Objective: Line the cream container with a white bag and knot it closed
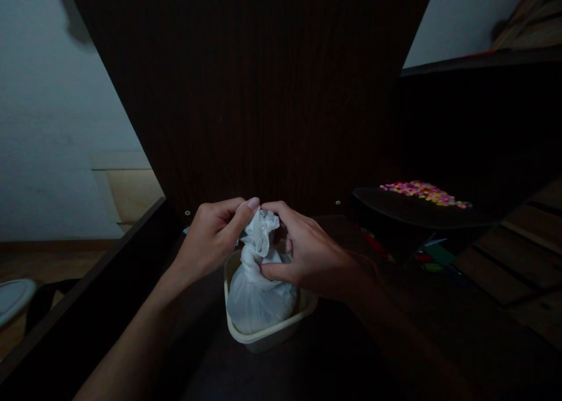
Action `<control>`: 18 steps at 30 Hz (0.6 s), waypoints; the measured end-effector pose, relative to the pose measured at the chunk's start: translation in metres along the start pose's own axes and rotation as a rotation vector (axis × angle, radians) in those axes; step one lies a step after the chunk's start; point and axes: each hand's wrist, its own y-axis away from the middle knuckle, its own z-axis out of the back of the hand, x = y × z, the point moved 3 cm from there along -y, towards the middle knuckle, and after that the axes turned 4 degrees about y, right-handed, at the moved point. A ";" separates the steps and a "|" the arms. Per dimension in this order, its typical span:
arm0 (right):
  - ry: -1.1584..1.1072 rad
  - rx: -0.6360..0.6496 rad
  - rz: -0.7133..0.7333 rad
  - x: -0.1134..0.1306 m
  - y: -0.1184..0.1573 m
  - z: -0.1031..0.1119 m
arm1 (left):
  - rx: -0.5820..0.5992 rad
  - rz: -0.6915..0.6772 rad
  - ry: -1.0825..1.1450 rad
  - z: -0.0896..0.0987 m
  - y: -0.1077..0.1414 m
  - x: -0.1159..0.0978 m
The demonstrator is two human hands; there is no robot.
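Note:
A white plastic bag, full and rounded below, sits inside a cream-coloured plastic tub. Its neck is twisted and bunched upward. My left hand pinches the crumpled top of the bag from the left between thumb and fingers. From the other side, my right hand curves round the bag's neck, its thumb lying across the twisted part and its fingers reaching to the top edge. What the bag contains cannot be made out through the plastic.
A tall dark wooden panel rises behind the tub. At the right, a rounded dark shelf carries a strip of small pink and yellow pieces. A dark raised edge runs along the left. Slatted wood lies at the far right.

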 end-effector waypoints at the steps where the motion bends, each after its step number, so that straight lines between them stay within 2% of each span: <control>1: -0.004 0.007 -0.009 0.000 0.000 -0.001 | -0.008 0.021 0.015 -0.001 0.000 0.001; 4: -0.049 -0.004 -0.046 -0.002 0.000 0.000 | 0.009 0.064 0.093 -0.003 -0.002 0.004; 8: -0.150 -0.040 -0.058 -0.005 0.000 0.002 | 0.103 0.071 0.201 -0.002 -0.004 0.003; 14: -0.189 -0.066 -0.056 -0.006 -0.001 0.006 | 0.363 0.050 0.277 0.006 0.000 0.008; 16: -0.144 -0.098 -0.038 -0.005 -0.001 0.009 | 0.385 0.082 0.270 0.006 0.001 0.010; 18: -0.072 -0.150 -0.002 -0.004 -0.002 0.012 | 0.353 0.118 0.259 0.005 0.001 0.010</control>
